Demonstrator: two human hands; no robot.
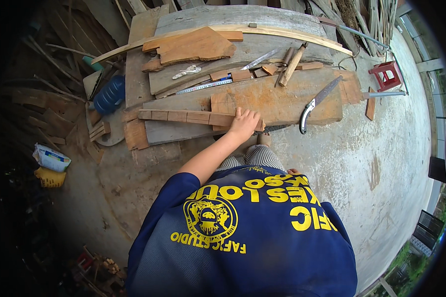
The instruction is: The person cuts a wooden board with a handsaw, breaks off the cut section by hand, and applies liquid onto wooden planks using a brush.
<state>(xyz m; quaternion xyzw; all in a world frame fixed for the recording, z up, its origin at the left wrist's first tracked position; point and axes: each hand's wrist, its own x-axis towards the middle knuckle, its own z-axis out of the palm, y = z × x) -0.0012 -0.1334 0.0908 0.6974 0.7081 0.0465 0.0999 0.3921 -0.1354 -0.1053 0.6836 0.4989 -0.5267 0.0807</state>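
Note:
My left hand (244, 123) grips the right end of a long wooden strip (183, 117), its fingers curled over the edge. Several cross lines divide the strip's face. It lies along the near edge of a thick plank (272, 99) dusted with sawdust. Only a bit of my right hand (293, 172) shows beside my waist, the rest hidden by the navy shirt, so its fingers cannot be read. A folding saw (316, 105) with a black and white handle rests on the plank's right end. Behind the strip lies a tape measure (203, 85), its blade pulled out.
Toward the back lie a wooden mallet-like stick (292, 66), a reddish board (195, 47) and a long pale batten (277, 32). A blue water jug (109, 95) stands left, a red stool (385, 75) right. Concrete floor (352, 153) extends on the right.

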